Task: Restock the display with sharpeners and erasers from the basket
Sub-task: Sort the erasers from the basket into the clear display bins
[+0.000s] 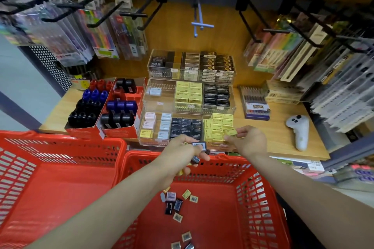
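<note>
**Yellow eraser going into the front tray, dark ones waiting in the other hand**

The person is standing over a red basket [261,192] and reaching toward the clear tiered display [159,105] on the wooden counter. The right hand [250,141] is pinching a small yellow eraser [231,132] between thumb and fingertips, holding it just above the yellow stack [218,127] in the lowest tray's right compartment. The left hand [183,150] is gripping a few dark-wrapped erasers [199,145], curled around them over the basket's far rim. More loose erasers [176,202] are lying scattered on the basket floor, so the job looks well short of done. A second red basket [60,168] is sitting to the left, and red boxes of sharpeners [107,105] are standing beside the display.

The risks, as I judge them: the yellow compartment is looking nearly full, so pushing the piece in crooked could nudge its neighbours out of line or leave it perched on top. The left hand is holding several pieces at once in a loose bunch; one could slip and drop back into the basket or behind the counter edge.
</note>
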